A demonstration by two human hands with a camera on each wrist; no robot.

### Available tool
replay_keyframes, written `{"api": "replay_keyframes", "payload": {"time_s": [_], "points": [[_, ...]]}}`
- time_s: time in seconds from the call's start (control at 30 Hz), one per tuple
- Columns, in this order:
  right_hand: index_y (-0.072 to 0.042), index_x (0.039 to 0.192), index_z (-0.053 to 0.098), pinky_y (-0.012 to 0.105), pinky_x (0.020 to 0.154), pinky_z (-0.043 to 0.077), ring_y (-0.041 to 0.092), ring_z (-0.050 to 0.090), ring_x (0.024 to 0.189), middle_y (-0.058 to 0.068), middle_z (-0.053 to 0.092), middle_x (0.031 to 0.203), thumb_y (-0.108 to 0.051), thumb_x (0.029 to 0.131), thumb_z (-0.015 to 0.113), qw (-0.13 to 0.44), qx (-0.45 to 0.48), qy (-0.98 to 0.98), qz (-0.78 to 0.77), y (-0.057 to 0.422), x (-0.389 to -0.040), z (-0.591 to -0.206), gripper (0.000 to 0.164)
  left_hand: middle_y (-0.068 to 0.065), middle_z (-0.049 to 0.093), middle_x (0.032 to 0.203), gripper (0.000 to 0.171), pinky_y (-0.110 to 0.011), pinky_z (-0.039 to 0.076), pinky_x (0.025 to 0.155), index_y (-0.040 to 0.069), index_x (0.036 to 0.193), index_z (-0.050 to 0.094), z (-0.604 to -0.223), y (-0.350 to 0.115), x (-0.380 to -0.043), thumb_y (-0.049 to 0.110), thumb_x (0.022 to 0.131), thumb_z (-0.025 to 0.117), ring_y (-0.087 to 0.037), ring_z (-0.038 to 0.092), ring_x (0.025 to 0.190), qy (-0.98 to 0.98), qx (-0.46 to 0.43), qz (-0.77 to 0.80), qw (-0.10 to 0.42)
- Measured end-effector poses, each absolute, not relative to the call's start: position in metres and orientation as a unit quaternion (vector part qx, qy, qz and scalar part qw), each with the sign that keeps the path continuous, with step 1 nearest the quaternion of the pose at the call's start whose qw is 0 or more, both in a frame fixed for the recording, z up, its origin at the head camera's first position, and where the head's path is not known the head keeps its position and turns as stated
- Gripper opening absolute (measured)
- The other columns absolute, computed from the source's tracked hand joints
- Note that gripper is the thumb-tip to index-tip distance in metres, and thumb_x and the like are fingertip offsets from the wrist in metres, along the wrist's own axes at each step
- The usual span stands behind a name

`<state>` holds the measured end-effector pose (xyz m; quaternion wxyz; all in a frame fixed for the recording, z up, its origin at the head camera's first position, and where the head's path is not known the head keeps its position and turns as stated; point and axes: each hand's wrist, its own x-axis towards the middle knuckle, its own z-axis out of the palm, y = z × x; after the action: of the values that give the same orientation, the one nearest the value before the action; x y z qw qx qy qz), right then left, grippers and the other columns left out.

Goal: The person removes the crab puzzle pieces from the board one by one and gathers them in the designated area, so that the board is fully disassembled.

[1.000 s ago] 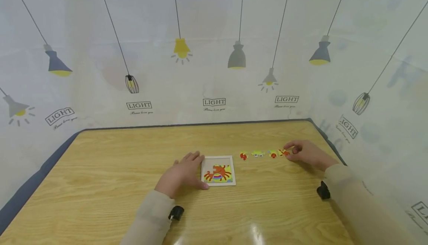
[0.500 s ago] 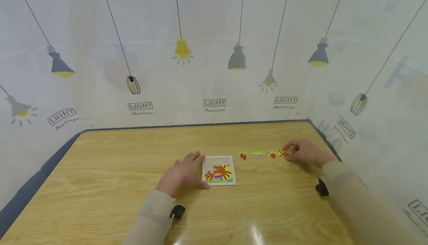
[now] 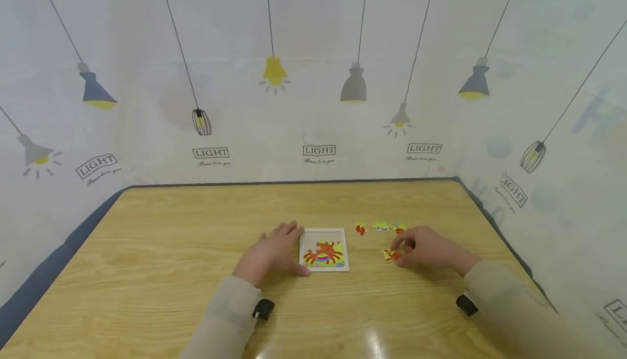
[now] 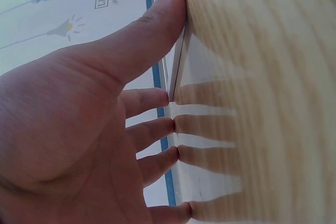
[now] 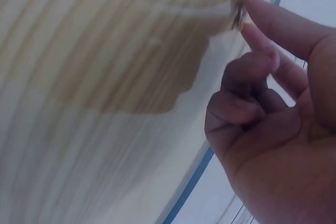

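Observation:
A square jigsaw puzzle tray (image 3: 346, 261) with a white frame lies on the table, a red crab picture (image 3: 323, 255) partly filling it. My left hand (image 3: 271, 253) rests spread along the tray's left side, thumb by the near corner, index finger by the far one. In the left wrist view its fingers (image 4: 152, 132) are straight, tips down on the wood. My right hand (image 3: 426, 247) pinches a yellow and red puzzle piece (image 3: 390, 255) between thumb and index finger, right of the tray. The other fingers (image 5: 241, 98) are curled into the palm.
Beyond the right hand lie loose pieces in a row: a red one (image 3: 360, 229), one with eyes (image 3: 381, 227), and another red one (image 3: 399, 228) partly covered by the hand. The wooden table (image 3: 171, 261) ends at a wall cloth (image 3: 254, 130) printed with lamps.
My right hand has taken the rightmost piece from the row and brought it left and nearer to me. The left hand has stayed at the tray; the head view has shifted slightly.

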<state>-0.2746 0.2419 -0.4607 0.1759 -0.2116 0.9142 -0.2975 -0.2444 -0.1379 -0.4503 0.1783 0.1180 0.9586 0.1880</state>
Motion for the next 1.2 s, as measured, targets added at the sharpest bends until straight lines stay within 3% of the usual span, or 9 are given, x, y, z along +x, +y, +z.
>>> {"api": "replay_keyframes", "payload": {"time_s": [0.2, 0.4, 0.57, 0.7, 0.9, 1.2], "points": [[-0.019, 0.110, 0.078, 0.027, 0.060, 0.038, 0.012, 0.044, 0.066, -0.001, 0.054, 0.075, -0.021, 0.093, 0.084, 0.172, -0.182, 0.926, -0.282, 0.192, -0.277, -0.461, 0.018, -0.008, 0.024, 0.179, 0.105, -0.071, 0.015, 0.131, 0.015, 0.167, 0.035, -0.450, -0.139, -0.245, 0.052, 0.084, 0.088, -0.034, 0.017, 0.168, 0.958, 0.124, 0.184, 0.181], [-0.016, 0.114, 0.078, 0.029, 0.062, 0.040, 0.014, 0.047, 0.068, 0.002, 0.058, 0.081, -0.020, 0.092, 0.085, 0.172, -0.169, 0.929, -0.279, 0.177, -0.281, -0.459, 0.024, -0.009, 0.024, 0.179, 0.105, -0.070, 0.015, 0.132, 0.014, 0.167, 0.036, -0.454, -0.138, -0.243, 0.051, 0.084, 0.088, -0.034, 0.017, 0.168, 0.957, 0.121, 0.191, 0.181], [-0.009, 0.122, 0.075, 0.031, 0.064, 0.042, 0.017, 0.050, 0.073, 0.003, 0.059, 0.086, -0.023, 0.093, 0.082, 0.134, -0.162, 0.934, -0.290, 0.201, -0.289, -0.443, 0.033, -0.009, 0.024, 0.179, 0.105, -0.071, 0.016, 0.131, 0.014, 0.167, 0.036, -0.453, -0.137, -0.243, 0.052, 0.084, 0.088, -0.035, 0.018, 0.167, 0.959, 0.123, 0.185, 0.177], [0.002, 0.126, 0.069, 0.034, 0.065, 0.045, 0.022, 0.053, 0.077, 0.012, 0.063, 0.094, -0.022, 0.097, 0.078, 0.089, -0.140, 0.947, -0.277, 0.235, -0.299, -0.436, 0.039, -0.009, 0.024, 0.179, 0.105, -0.071, 0.015, 0.132, 0.015, 0.168, 0.035, -0.452, -0.139, -0.244, 0.053, 0.085, 0.087, -0.034, 0.017, 0.168, 0.960, 0.122, 0.179, 0.177], [0.004, 0.126, 0.066, 0.047, 0.084, 0.056, 0.033, 0.063, 0.102, 0.025, 0.067, 0.119, -0.036, 0.094, 0.081, 0.110, -0.097, 0.955, -0.257, 0.265, -0.306, -0.457, 0.054, -0.007, 0.022, 0.180, 0.107, -0.069, 0.014, 0.132, 0.016, 0.168, 0.033, -0.453, -0.140, -0.246, 0.054, 0.084, 0.087, -0.033, 0.015, 0.168, 0.960, 0.118, 0.173, 0.183], [-0.008, 0.123, 0.072, 0.058, 0.094, 0.056, 0.039, 0.066, 0.111, 0.024, 0.070, 0.123, -0.025, 0.099, 0.077, 0.095, -0.132, 0.952, -0.259, 0.269, -0.314, -0.466, 0.029, -0.006, 0.021, 0.180, 0.106, -0.069, 0.012, 0.133, 0.017, 0.169, 0.033, -0.451, -0.138, -0.246, 0.054, 0.085, 0.087, -0.032, 0.014, 0.169, 0.960, 0.116, 0.178, 0.184]]}}
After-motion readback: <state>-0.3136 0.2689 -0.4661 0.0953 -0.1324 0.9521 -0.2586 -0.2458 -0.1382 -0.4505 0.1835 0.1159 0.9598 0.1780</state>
